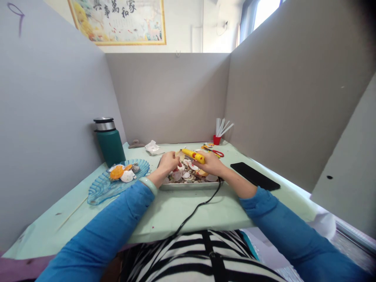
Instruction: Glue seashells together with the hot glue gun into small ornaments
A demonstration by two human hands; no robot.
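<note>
Yellow glue gun [193, 155] — right hand [210, 163] curled round.

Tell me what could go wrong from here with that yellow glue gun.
Its tip points close to the bare left hand; if the yellow glue gun is hot, a slip might burn that hand.
The black cord runs over the near edge of the table, so a snag there might jerk the gun.
</note>
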